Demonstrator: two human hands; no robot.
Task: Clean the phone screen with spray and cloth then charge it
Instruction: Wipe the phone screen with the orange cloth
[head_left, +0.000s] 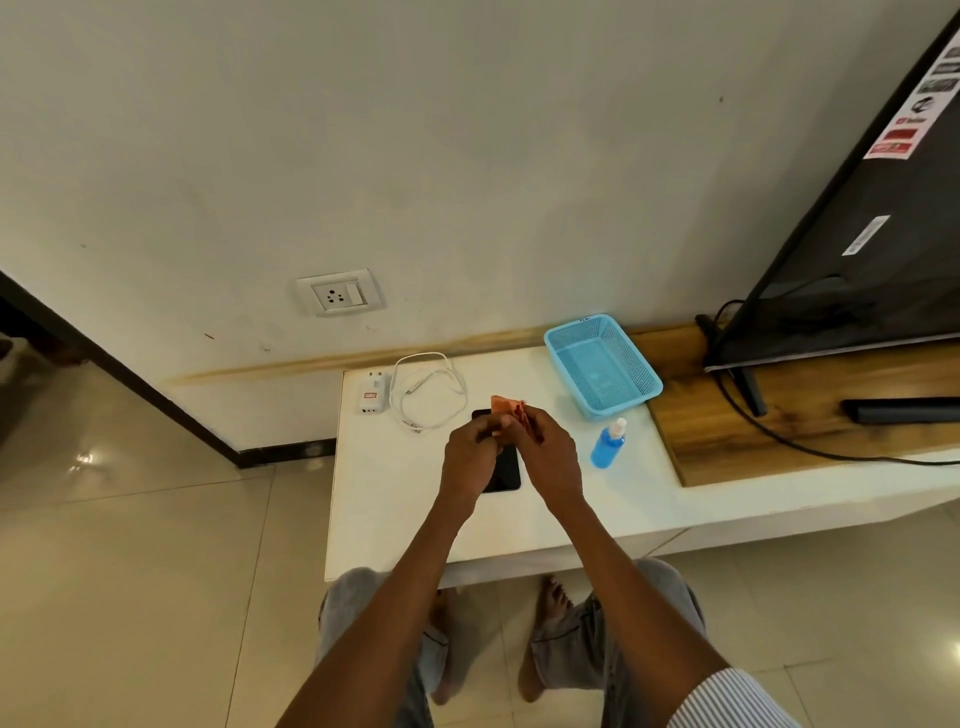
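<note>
Both hands, left hand (470, 449) and right hand (545, 452), pinch the orange cloth (509, 408) directly above the phone (503, 467), whose long axis runs twelve to six; the spray bottle (608, 446) stands at three o'clock, nearer the right.

Grey trousers (613, 639), bare feet (553, 597) — a white, finely striped sleeve (727, 701) on the right arm.

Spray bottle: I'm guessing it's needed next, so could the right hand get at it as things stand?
Probably yes. The spray bottle stands in the open just right of the right hand, nothing between them, but that hand and the left hand both hold the orange cloth.
</note>
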